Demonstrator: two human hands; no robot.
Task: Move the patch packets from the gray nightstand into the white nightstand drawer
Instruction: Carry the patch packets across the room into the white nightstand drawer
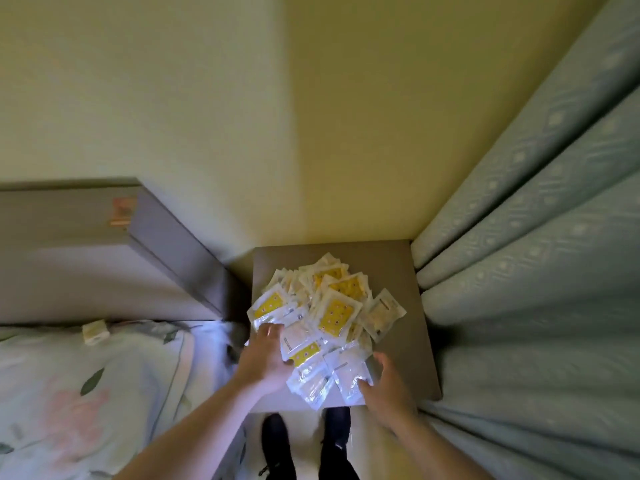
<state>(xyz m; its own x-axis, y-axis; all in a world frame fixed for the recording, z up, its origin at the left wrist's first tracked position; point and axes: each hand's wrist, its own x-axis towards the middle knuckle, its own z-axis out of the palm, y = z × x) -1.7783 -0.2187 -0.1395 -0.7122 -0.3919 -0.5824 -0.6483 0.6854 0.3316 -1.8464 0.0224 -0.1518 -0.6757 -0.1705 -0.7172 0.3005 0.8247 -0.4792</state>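
A heap of clear patch packets (332, 306), many with yellow inserts, covers the top of the gray nightstand (405, 271) in the room's corner. My left hand (265, 355) rests on the left side of the heap, fingers spread over the packets near the nightstand's left edge. At the front right of the heap, my right hand (384, 382) has its thumb on the nearest clear packets (349, 375) and its fingers apart. Neither hand has lifted a packet. The white nightstand is out of view.
A bed with a floral cover (86, 393) lies at the left, its gray headboard (104, 244) against the wall. Pale green curtains (536, 254) hang close on the right of the nightstand. My two dark shoes (304, 445) stand on the floor just in front of it.
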